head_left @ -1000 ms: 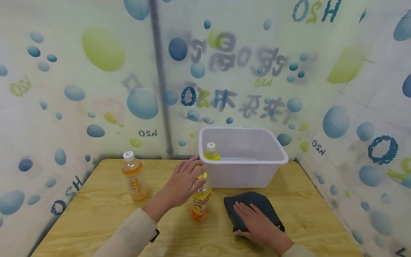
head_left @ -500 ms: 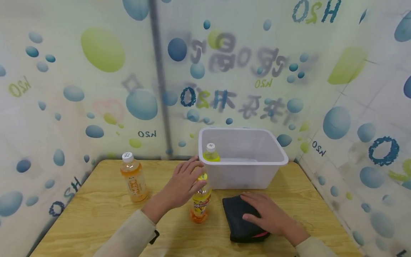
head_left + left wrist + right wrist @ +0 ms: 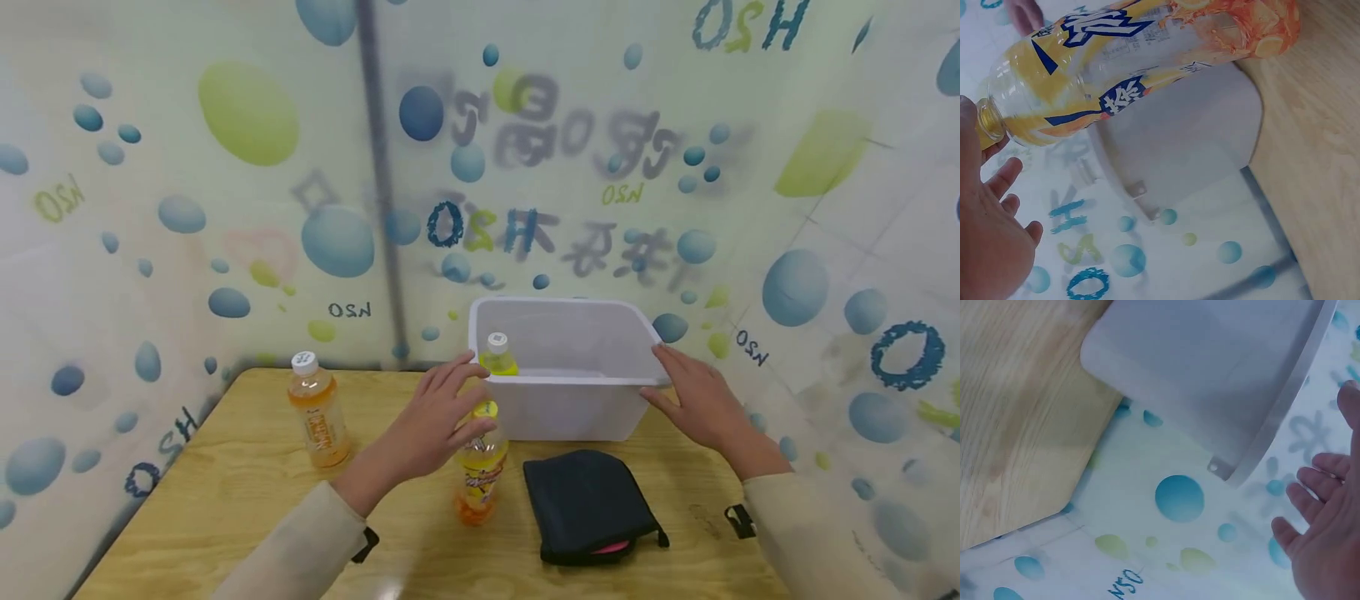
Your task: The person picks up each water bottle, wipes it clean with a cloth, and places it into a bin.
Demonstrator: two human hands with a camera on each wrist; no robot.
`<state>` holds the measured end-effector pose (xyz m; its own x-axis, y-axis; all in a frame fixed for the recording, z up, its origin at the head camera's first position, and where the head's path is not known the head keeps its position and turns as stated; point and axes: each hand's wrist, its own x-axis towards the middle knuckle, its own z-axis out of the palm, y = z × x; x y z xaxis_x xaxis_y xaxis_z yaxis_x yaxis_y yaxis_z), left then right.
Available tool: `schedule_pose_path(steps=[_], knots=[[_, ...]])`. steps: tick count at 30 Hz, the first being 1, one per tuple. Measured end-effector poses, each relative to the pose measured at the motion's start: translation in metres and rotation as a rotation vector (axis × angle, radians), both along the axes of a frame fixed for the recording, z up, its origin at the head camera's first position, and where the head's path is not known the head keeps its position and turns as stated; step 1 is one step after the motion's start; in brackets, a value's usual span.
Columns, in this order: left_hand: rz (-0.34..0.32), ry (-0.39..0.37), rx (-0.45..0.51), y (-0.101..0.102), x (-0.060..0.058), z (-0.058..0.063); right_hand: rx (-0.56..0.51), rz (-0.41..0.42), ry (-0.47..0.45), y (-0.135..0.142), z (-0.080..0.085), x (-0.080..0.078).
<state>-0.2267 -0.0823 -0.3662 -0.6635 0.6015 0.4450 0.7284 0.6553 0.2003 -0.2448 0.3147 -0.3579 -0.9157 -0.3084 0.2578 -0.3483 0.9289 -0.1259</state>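
Observation:
My left hand (image 3: 431, 421) pinches the yellow-capped neck of a clear drink bottle (image 3: 480, 483), which stands upright on the wooden table. In the left wrist view, the thumb and a finger lie about its cap (image 3: 990, 122), while the other fingers extend loosely. My right hand (image 3: 701, 400) is at the right rim of a white plastic bin (image 3: 562, 408), thumb and fingers spread; in the right wrist view its fingers (image 3: 1322, 484) hold nothing. A dark fabric pouch (image 3: 588, 504) lies flat in front of the bin, showing a bit of pink at its near edge.
A white-capped orange drink bottle (image 3: 318, 417) stands at the left of the table (image 3: 217, 500). Inside the bin's left end is another white-capped bottle (image 3: 497, 354), with yellow showing. Patterned curtain-like walls (image 3: 225, 250) enclose the back and sides.
My right hand has left the pouch and moved up and right to the bin's right rim. The pouch shifted slightly under it earlier. My left hand and its bottle have shifted slightly right.

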Motion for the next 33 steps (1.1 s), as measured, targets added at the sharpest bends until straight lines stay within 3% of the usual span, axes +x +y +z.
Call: schedule_pose_path(steps=[4, 13, 21, 26, 33], knots=[[-0.027, 0.035, 0.056, 0.001, 0.001, 0.019, 0.004, -0.051, -0.065, 0.008, 0.001, -0.015], [-0.08, 0.093, 0.213, 0.005, 0.0, 0.076, 0.016, -0.111, -0.151, 0.011, -0.007, -0.038], [-0.074, 0.177, 0.34, 0.015, -0.012, 0.123, -0.031, -0.146, -0.207, 0.016, -0.014, -0.044], [-0.015, 0.232, 0.373, 0.031, -0.022, 0.132, -0.065, -0.133, -0.233, 0.023, -0.02, -0.051], [0.067, 0.28, 0.418, 0.055, -0.035, 0.125, -0.126, -0.132, -0.252, 0.019, -0.025, -0.054]])
